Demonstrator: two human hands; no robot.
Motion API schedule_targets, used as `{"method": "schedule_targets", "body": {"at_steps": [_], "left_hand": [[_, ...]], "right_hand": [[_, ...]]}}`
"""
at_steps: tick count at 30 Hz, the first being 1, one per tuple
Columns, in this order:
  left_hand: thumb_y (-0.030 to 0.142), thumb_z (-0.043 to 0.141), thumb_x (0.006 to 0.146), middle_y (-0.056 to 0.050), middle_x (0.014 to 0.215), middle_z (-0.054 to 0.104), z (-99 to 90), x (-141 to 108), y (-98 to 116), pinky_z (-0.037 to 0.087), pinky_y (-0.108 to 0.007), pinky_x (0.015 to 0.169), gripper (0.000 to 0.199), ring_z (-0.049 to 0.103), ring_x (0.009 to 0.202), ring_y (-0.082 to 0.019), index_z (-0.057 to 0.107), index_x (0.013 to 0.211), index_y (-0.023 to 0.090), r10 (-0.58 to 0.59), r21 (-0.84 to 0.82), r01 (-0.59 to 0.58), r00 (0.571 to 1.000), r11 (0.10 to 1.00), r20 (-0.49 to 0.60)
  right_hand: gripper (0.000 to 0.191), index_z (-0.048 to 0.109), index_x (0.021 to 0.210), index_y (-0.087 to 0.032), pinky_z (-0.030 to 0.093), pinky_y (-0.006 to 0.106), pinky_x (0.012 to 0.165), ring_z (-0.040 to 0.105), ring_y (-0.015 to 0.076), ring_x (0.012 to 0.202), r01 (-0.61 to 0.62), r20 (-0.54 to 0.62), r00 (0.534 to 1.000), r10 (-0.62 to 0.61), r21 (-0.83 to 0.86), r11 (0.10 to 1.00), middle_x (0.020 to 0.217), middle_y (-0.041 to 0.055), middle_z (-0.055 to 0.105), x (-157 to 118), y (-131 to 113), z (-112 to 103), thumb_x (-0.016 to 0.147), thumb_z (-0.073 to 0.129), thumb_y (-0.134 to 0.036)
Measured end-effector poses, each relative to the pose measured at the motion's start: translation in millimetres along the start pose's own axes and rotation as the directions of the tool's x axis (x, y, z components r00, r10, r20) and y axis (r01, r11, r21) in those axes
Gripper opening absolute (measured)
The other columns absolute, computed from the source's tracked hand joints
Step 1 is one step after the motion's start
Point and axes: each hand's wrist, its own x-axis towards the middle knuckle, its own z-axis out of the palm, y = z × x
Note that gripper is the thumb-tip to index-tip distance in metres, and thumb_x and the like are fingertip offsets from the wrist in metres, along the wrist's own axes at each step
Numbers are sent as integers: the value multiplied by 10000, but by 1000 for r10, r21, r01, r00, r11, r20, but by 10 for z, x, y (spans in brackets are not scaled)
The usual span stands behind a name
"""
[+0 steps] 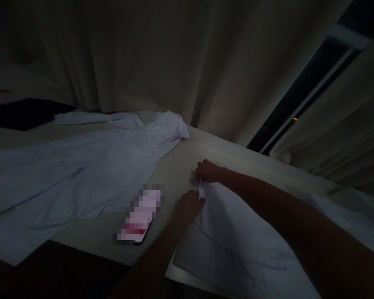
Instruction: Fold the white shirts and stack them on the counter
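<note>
A white cloth [233,224] lies in front of me on the pale surface, its near part hanging towards the front edge. At its far left corner my right hand [208,171] is closed, with the fingers pinched on the cloth's edge. Just nearer to me, my left hand [191,204] grips the same edge, and a short strip of it shows between the two hands. The dim light hides the fingertips. To the left, a long white shirt [118,153] is spread out, with a sleeve and what looks like a collar. A lit phone [140,218], its screen blurred, rests between the shirt and my left hand.
Long beige curtains [149,54] hang behind the pale surface [174,166]. A dark window gap [268,120] opens between them on the right. Another white cloth [345,220] lies at the far right. A dark flat patch [25,112] is at the back left.
</note>
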Motion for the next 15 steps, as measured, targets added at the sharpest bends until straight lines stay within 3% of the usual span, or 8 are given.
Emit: {"method": "schedule_targets", "body": {"at_steps": [3, 7, 15], "left_hand": [[433, 554, 793, -135, 917, 681, -1, 6, -14, 413, -320, 692, 255, 650, 865, -238, 637, 791, 191, -2, -2, 2, 1000, 1000, 9], [423, 524, 818, -147, 955, 680, 12, 18, -36, 417, -321, 712, 266, 653, 884, -237, 640, 824, 184, -5, -2, 5, 1000, 1000, 19], [383, 506, 831, -129, 992, 695, 4, 7, 6, 429, -277, 767, 257, 649, 949, -211, 646, 850, 167, -48, -7, 48, 998, 999, 47]], "right_hand": [[107, 708, 750, -250, 311, 427, 903, 490, 275, 1041, 7, 10, 1000, -6, -34, 999, 893, 74, 702, 22, 14, -73, 734, 666, -153], [59, 703, 710, -215, 337, 488, 900, 486, 308, 1042, -112, 42, 993, 115, -51, 992, 936, 120, 678, 67, 27, -119, 744, 658, -197], [162, 724, 817, -152, 301, 578, 995, 485, 337, 1080, -185, 103, 977, 189, -50, 982, 1059, 174, 624, 123, 105, 30, 785, 589, -235]]}}
